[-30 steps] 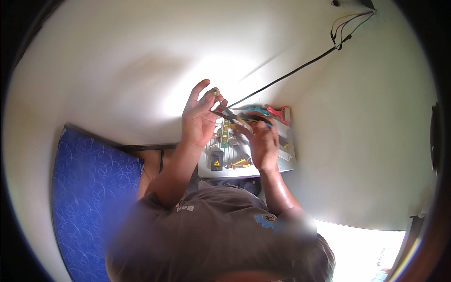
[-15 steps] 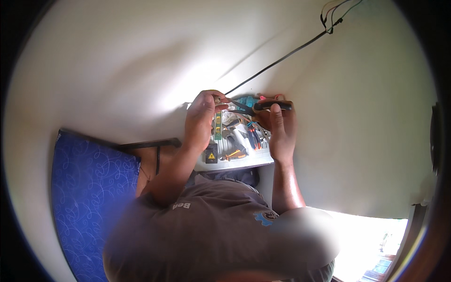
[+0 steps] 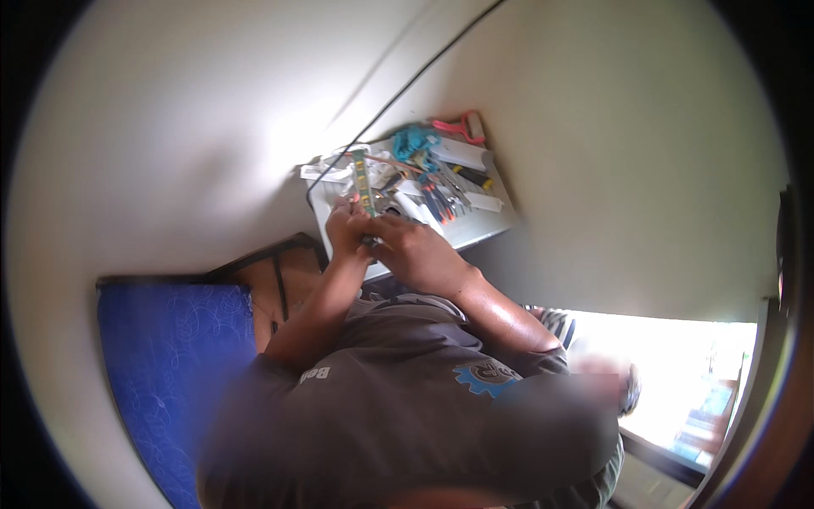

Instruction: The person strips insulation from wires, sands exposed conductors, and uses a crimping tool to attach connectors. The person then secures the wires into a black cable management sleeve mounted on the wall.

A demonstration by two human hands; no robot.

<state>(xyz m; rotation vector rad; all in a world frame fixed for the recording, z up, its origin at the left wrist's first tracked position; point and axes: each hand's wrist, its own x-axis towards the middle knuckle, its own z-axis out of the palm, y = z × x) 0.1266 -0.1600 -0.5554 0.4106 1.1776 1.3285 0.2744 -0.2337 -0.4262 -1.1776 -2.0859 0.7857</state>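
Observation:
My left hand and my right hand meet in front of my chest, over the near left part of a grey-white table. The fingers of the left hand are bent and closed on something small that they hide. My right hand curls in against it, knuckles up. A dark bit of a tool shows between the hands; its kind is hidden. Just beyond the fingers lies a green spirit level with yellow vials. A black cable slants down from the top to the table's left edge.
On the table lie a teal cloth, a red-handled tool, a yellow-and-black tool, pliers and white pieces. Walls meet behind it. A blue patterned panel stands at left; a bright opening is at lower right.
Both hands have come down and closer together; the black-handled plier-like tool in my right hand is now mostly hidden. The view has shifted, showing more of the table.

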